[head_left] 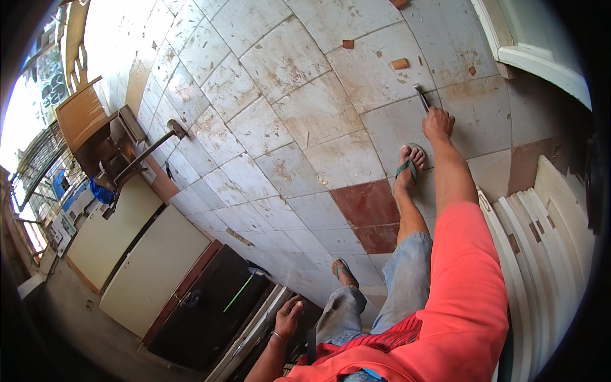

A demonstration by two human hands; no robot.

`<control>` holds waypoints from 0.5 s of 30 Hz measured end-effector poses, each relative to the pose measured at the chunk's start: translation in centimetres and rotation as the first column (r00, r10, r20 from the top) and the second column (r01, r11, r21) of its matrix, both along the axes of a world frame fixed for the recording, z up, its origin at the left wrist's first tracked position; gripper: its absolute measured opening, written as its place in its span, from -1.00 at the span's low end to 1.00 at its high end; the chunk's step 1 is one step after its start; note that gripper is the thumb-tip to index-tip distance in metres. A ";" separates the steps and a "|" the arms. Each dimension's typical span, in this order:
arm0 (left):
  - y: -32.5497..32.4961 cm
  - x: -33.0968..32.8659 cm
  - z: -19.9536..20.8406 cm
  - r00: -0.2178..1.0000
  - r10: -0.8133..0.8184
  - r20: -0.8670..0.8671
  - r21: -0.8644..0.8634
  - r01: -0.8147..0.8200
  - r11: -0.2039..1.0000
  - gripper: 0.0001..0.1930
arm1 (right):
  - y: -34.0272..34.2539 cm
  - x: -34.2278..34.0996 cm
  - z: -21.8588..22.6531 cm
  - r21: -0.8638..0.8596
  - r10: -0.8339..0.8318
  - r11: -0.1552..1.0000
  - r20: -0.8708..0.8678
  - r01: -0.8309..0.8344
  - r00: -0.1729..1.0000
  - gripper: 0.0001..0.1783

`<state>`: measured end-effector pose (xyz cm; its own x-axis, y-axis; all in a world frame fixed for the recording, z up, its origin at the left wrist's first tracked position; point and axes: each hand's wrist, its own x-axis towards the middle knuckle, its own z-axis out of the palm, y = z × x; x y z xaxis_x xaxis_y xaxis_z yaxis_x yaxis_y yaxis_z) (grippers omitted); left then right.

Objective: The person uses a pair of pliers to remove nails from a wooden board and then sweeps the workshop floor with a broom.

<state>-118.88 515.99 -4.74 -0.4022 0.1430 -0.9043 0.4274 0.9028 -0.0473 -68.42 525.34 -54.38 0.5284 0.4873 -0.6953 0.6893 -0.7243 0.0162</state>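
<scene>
My right hand (438, 124) is closed around a short, dark, slim hand tool (422, 97) with a pale tip. The tool points away from me, over the dirty white floor tiles (394, 137); its exact kind is too small to make out. Low beside my left leg, my left hand (289, 317) has a bracelet at the wrist. Its fingers are loosely bent and apart, with nothing seen in them. A long pale frame edge (245, 344) lies close by that hand. Broken reddish-brown pieces (400, 63) are scattered on the tiles beyond the tool.
A long-handled hammer (176, 129) leans at the left by a wooden piece of furniture (81, 121). Cream panels (153, 270) and a dark panel (210, 305) stand at the lower left. White boards (541, 235) are stacked at my right. A white frame (541, 60) stands far right.
</scene>
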 end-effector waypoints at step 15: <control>8.3 -12.0 6.0 0.892 -0.337 0.301 0.364 0.220 0.905 -0.44 | -14.8 -14.6 34.3 0.419 -0.249 0.851 -0.212 0.318 0.945 -0.73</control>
<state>-130.85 524.25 1.22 0.0298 0.4986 -0.8663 0.5982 0.6854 0.4151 -83.06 510.56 -20.12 0.6016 0.6049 -0.5217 0.4225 -0.7952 -0.4349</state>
